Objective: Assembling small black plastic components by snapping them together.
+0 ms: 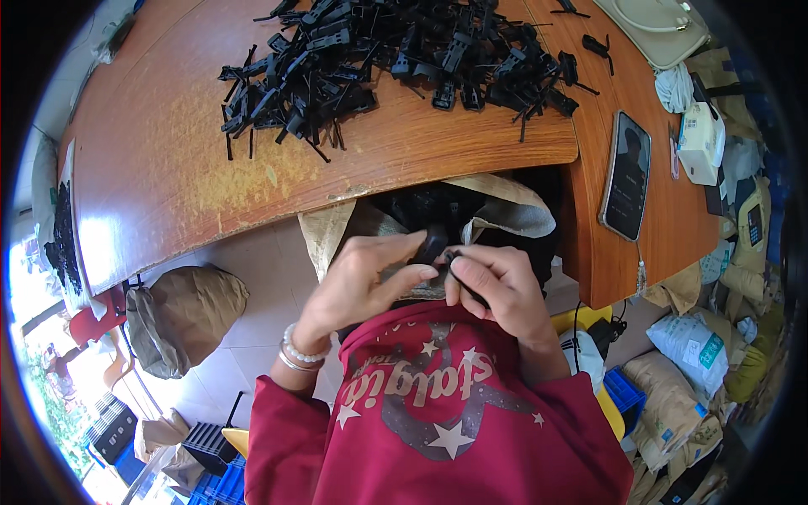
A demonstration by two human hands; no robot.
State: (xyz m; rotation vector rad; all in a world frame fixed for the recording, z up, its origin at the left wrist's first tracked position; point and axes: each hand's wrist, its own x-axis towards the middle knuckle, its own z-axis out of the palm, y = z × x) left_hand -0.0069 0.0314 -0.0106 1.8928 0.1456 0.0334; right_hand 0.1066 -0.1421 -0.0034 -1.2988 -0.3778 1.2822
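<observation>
Worn, glossy curved wooden table (168, 160), matte heap of angular black plastic clips (387, 59) on it, open sack (505, 210) below its edge, left hand (370, 278) and right hand (497, 282) pinched together on one small black clip (433, 244) above the sack, tiled floor.

Red sweatshirt w/ grey star print, sleeves pushed up; pearl + silver bracelets (300, 352) on left wrist
</observation>
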